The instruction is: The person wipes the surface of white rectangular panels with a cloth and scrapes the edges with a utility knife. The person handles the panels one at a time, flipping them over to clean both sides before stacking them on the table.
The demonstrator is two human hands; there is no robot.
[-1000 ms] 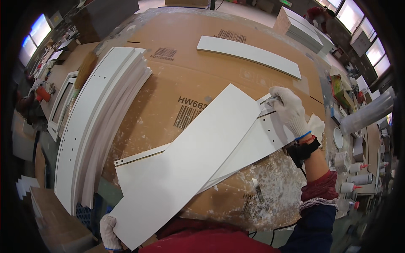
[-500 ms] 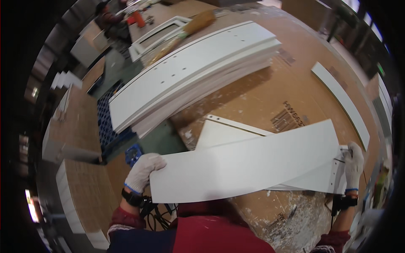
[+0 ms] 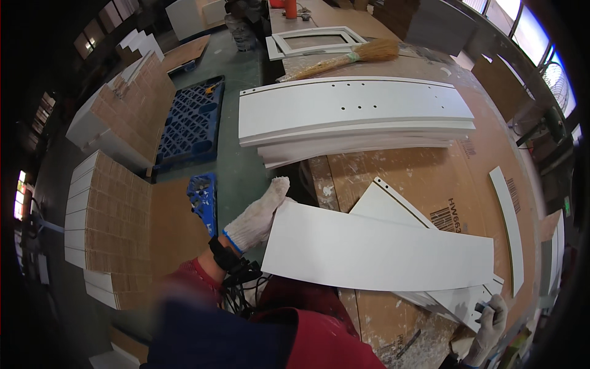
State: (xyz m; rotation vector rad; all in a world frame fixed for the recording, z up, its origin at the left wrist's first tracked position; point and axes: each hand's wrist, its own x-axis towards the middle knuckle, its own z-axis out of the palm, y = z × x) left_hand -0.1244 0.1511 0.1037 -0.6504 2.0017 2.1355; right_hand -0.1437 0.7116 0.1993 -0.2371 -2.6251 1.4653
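Bearing black print (image 3: 452,212), cardboard (image 3: 393,169) lies beneath a white panel (image 3: 381,249).

A blue plastic pallet with a lattice deck (image 3: 190,123) lies on the smooth grey-green floor (image 3: 231,166). Right of the pallet stands a broad worktable topped with paint-speckled brown cardboard (image 3: 369,166). Nearer than the pallet, a flat brown sheet (image 3: 175,221) covers part of the ground. Far to the pallet's right, tall dark-framed windows (image 3: 522,31) glare with bluish-white daylight. Beyond the pallet to its left, dimmer paned windows (image 3: 110,21) break a dark wall; left of and nearer than it, a small bright window (image 3: 21,194) glows amid shadow.
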